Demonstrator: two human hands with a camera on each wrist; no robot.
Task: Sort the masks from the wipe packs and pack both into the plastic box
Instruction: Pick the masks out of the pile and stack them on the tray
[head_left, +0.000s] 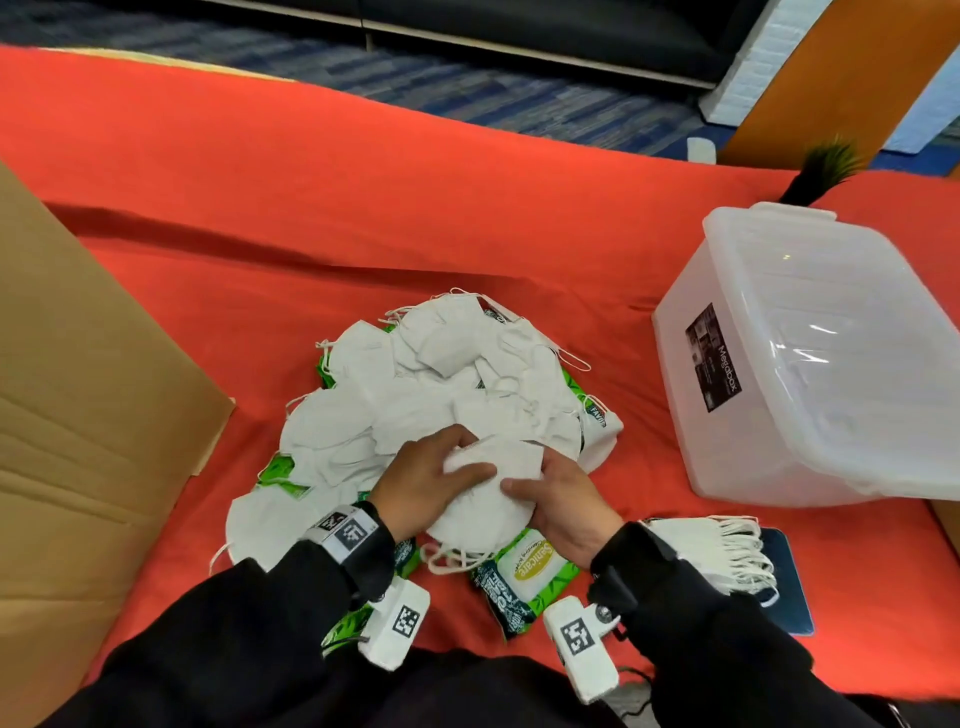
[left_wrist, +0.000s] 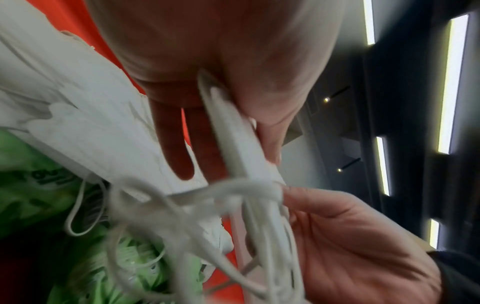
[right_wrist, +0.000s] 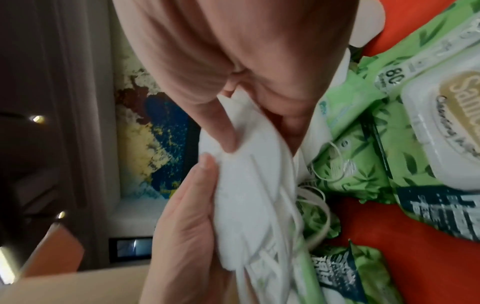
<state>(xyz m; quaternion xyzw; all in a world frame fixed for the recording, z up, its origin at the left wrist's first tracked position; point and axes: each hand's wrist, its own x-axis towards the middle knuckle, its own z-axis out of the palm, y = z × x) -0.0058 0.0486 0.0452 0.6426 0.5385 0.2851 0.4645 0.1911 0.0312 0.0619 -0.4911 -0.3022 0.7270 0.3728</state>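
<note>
currently: both hands pinch one stack of masks (head_left: 485, 488) above the mixed pile.
head: left hand (head_left: 423, 483) and right hand (head_left: 563, 506) clamp it thumb-over; plastic box (head_left: 810, 364), labelled "megabox", lies far-right, nearer the right hand. left wrist: ear loops (left_wrist: 249, 226) dangle. right wrist: wipe pack (right_wrist: 428, 123) reads "sanicare", "80".

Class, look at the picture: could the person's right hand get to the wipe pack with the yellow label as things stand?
Probably not at once. The wipe pack lies uncovered just below the right hand, so the path is free, but that hand and the left hand grip a stack of masks.
</note>
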